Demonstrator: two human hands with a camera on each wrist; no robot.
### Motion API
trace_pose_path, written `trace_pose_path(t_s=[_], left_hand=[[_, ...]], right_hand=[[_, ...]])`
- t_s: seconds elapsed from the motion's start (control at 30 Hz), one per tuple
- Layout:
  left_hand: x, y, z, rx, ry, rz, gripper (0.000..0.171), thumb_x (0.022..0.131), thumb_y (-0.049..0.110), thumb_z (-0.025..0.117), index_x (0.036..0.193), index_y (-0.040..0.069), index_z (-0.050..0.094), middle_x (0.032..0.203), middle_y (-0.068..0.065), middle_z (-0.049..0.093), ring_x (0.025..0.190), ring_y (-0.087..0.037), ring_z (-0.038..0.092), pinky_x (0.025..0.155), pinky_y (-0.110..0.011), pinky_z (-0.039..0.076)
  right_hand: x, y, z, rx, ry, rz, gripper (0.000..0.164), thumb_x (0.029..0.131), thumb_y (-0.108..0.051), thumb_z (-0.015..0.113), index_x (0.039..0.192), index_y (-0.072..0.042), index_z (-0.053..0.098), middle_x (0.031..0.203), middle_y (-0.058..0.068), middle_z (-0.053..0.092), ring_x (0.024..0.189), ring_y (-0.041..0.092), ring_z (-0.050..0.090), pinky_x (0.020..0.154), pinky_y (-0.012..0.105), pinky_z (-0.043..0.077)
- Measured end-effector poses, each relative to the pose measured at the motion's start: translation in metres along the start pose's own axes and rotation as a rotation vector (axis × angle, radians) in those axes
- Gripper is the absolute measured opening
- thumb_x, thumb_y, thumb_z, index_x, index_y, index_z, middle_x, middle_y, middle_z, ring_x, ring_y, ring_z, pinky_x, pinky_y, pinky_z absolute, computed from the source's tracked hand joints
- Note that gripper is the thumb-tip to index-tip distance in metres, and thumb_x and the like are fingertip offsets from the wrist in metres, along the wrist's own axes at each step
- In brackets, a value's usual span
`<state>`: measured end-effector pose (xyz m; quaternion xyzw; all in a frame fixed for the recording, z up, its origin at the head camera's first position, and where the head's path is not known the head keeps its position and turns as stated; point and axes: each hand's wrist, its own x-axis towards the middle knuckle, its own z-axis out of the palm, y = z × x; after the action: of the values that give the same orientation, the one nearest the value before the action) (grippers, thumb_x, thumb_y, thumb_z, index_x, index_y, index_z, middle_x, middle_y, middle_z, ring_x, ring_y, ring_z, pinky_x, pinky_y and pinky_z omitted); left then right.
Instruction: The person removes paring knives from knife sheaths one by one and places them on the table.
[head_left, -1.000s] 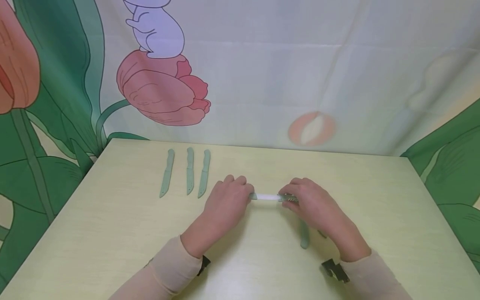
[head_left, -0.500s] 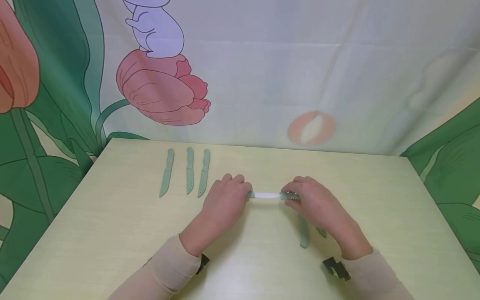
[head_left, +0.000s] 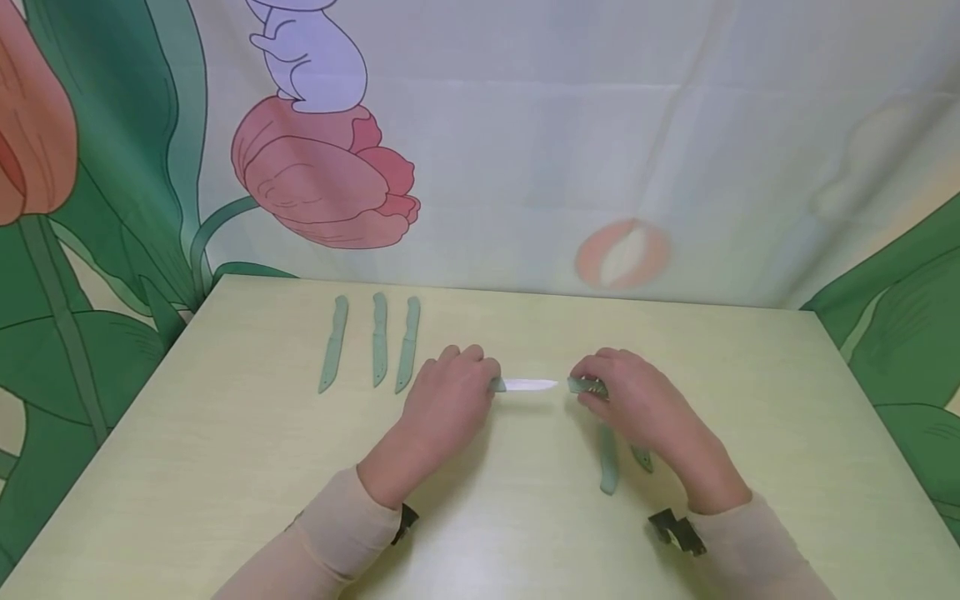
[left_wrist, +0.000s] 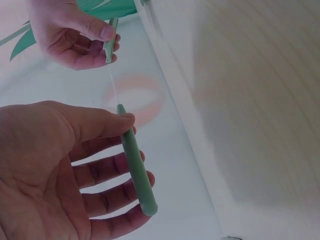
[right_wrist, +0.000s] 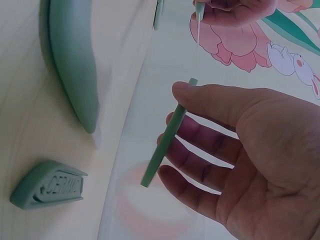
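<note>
**Pale table (head_left: 187,467), printed tulip-and-rabbit backdrop (head_left: 510,175): mixed state, partway**

Hands first. Left hand (head_left: 453,393) grips the bare knife (left_wrist: 137,165) by its green handle, thumb on one side, fingers on the other. White blade (head_left: 528,385) points across to the right hand (head_left: 633,396), which pinches a green sheath (right_wrist: 168,136) between thumb and fingers. Both are held up off the table. Blade tip and sheath mouth line up roughly, small gap, not touching. So this pair is apart right now; stills alone don't tell me if it's going on or coming off.

Just below the right hand, on the table: loose knife (head_left: 608,462), and beside it a loose sheath (right_wrist: 50,185) with raised lettering, looks like "CERAMIC". Separate pieces. Most of that blade is hidden; only a pale sliver shows at the handle end in the right wrist view.

Further out, beyond the left hand: outer knife (head_left: 334,344), middle knife (head_left: 380,340), inner knife (head_left: 408,345). Roughly parallel, handles toward the backdrop, no white showing, so I read all three as sheathed.

Tally: three covered, two uncovered.

Containers = sheaths only. Row ones: presumably a blade in each. Held one: no blade in it. Loose one: nothing seen inside, depth not visible.
</note>
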<state>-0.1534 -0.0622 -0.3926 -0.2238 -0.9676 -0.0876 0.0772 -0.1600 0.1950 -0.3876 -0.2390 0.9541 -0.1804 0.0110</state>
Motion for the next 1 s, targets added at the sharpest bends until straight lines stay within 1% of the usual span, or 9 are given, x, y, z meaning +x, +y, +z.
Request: trace_pose_path(t_s=[0.13,0.27,0.53,0.6,0.73,0.8,0.9,1.0], left_hand=[[0.001,0.000,0.000,-0.018,-0.021,-0.025,0.004,0.096,0.011,0.078,0.100,0.012,0.078,0.084,-0.001,0.060,0.074,-0.022,0.053,0.059,-0.035,0.048],[0.002,0.000,0.001,-0.034,-0.020,-0.034,0.004,0.096,0.010,0.078,0.100,0.011,0.076,0.085,-0.002,0.058,0.073,-0.022,0.053,0.057,-0.034,0.048],[0.003,0.001,0.002,-0.066,-0.015,-0.052,0.005,0.096,0.007,0.076,0.098,0.009,0.072,0.084,-0.002,0.056,0.070,-0.021,0.052,0.053,-0.031,0.049],[0.004,0.002,0.002,-0.071,-0.017,-0.057,0.004,0.096,0.006,0.074,0.096,0.008,0.071,0.082,-0.002,0.055,0.069,-0.021,0.052,0.053,-0.031,0.048],[0.006,0.004,0.003,-0.070,-0.021,-0.058,0.009,0.096,0.004,0.072,0.090,0.007,0.067,0.077,-0.002,0.054,0.065,-0.020,0.051,0.052,-0.032,0.048],[0.008,0.006,0.003,-0.081,-0.032,-0.063,0.012,0.096,0.004,0.072,0.088,0.006,0.064,0.075,-0.003,0.053,0.063,-0.020,0.051,0.051,-0.032,0.048],[0.010,0.009,0.004,-0.120,-0.064,-0.084,0.014,0.097,0.006,0.072,0.087,0.004,0.062,0.075,-0.004,0.053,0.062,-0.019,0.052,0.051,-0.033,0.048],[0.013,0.012,0.005,-0.184,-0.115,-0.117,0.014,0.098,0.007,0.072,0.089,0.003,0.062,0.077,-0.005,0.053,0.063,-0.019,0.052,0.054,-0.032,0.049]], right_hand=[[0.000,-0.001,-0.002,-0.017,0.005,0.004,0.022,0.092,-0.007,0.083,0.113,-0.007,0.077,0.103,0.002,0.074,0.096,0.025,0.068,0.086,0.044,0.057],[0.001,-0.002,-0.005,-0.033,0.007,0.016,0.021,0.092,-0.009,0.083,0.112,-0.008,0.077,0.101,0.001,0.075,0.097,0.026,0.067,0.085,0.045,0.057],[0.004,-0.003,-0.011,-0.006,-0.019,0.083,0.020,0.095,-0.011,0.080,0.115,-0.009,0.075,0.103,0.003,0.074,0.096,0.026,0.070,0.084,0.047,0.058],[0.005,-0.003,-0.013,0.015,-0.025,0.105,0.024,0.096,-0.012,0.078,0.119,-0.008,0.073,0.102,0.003,0.074,0.093,0.025,0.070,0.082,0.046,0.058],[0.006,-0.003,-0.014,0.046,-0.044,0.135,0.033,0.098,-0.014,0.075,0.129,-0.007,0.067,0.099,0.004,0.074,0.086,0.021,0.069,0.078,0.043,0.057],[0.007,-0.003,-0.014,0.054,-0.050,0.136,0.035,0.098,-0.014,0.075,0.131,-0.007,0.065,0.098,0.004,0.073,0.084,0.021,0.068,0.078,0.043,0.057],[0.009,-0.004,-0.014,0.075,-0.049,0.139,0.032,0.099,-0.014,0.074,0.129,-0.007,0.066,0.096,0.006,0.072,0.083,0.022,0.068,0.079,0.044,0.057],[0.010,-0.005,-0.012,0.110,-0.052,0.166,0.029,0.100,-0.015,0.074,0.126,-0.006,0.066,0.095,0.008,0.072,0.081,0.022,0.067,0.078,0.043,0.057]])
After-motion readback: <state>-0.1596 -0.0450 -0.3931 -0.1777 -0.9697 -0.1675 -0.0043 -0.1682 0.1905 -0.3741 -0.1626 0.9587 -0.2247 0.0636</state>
